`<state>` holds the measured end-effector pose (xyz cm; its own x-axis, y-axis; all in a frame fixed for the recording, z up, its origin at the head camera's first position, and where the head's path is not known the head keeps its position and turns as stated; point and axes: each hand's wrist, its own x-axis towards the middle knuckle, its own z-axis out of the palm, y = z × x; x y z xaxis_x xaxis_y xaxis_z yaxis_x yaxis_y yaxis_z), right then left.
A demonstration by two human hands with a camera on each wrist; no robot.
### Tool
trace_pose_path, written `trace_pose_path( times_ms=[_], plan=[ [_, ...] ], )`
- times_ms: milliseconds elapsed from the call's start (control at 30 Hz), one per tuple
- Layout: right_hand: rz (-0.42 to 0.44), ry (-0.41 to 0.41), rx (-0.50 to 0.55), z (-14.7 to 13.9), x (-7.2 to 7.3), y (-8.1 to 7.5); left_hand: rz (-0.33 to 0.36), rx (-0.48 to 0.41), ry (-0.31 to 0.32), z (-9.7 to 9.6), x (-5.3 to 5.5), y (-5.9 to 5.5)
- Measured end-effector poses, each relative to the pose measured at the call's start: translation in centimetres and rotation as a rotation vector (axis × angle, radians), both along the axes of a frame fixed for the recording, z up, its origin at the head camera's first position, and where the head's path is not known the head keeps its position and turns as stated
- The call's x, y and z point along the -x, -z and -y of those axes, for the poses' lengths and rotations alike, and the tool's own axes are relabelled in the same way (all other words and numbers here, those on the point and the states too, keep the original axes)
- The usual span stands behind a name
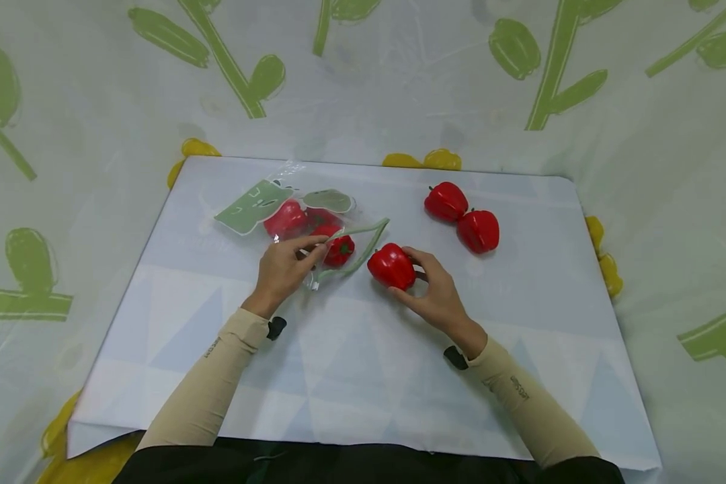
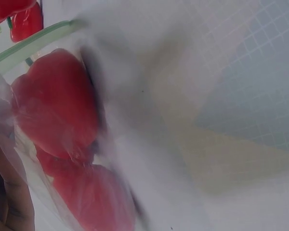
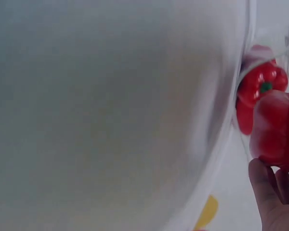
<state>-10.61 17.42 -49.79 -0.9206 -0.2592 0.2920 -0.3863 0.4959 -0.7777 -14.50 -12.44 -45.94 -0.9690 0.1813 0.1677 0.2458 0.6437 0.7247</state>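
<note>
A clear plastic bag point(image 1: 257, 206) with a green zip rim lies on its side toward the left of the table, its mouth facing right. Inside it are several red bell peppers point(image 1: 286, 219). My left hand point(image 1: 283, 267) pinches the bag's near edge by the mouth; in the left wrist view the peppers point(image 2: 58, 103) show through the film. My right hand point(image 1: 434, 296) grips another red bell pepper point(image 1: 391, 266) just right of the open mouth, thumb and fingers round its right side. The right wrist view shows this pepper point(image 3: 274, 130) in front of the bag's opening.
Two more red bell peppers, one farther back point(image 1: 446, 202) and one nearer point(image 1: 478, 231), touch each other at the back right. The table point(image 1: 363, 376) has a pale cloth with blue triangles. A leaf-patterned sheet point(image 1: 375, 101) surrounds it.
</note>
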Motion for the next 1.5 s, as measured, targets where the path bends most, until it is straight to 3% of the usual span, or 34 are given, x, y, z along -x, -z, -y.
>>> trace_pose_path(
  times_ms=[200, 533, 1033, 1500],
  plan=[
    [0.024, -0.043, 0.002, 1.8, 0.3, 0.1, -0.001, 0.007, -0.005, 0.0, 0.0, 0.0],
    [0.048, -0.037, -0.02, 3.2, 1.1, 0.5, 0.012, -0.016, 0.0, 0.1, -0.3, 0.0],
    [0.035, -0.04, -0.025, 5.2, 2.5, 0.2, -0.051, -0.03, 0.011, 0.1, 0.0, 0.1],
    [0.109, -0.032, -0.016, 6.8, 4.1, 0.0, -0.077, -0.035, 0.029, -0.1, 0.3, -0.3]
  ],
)
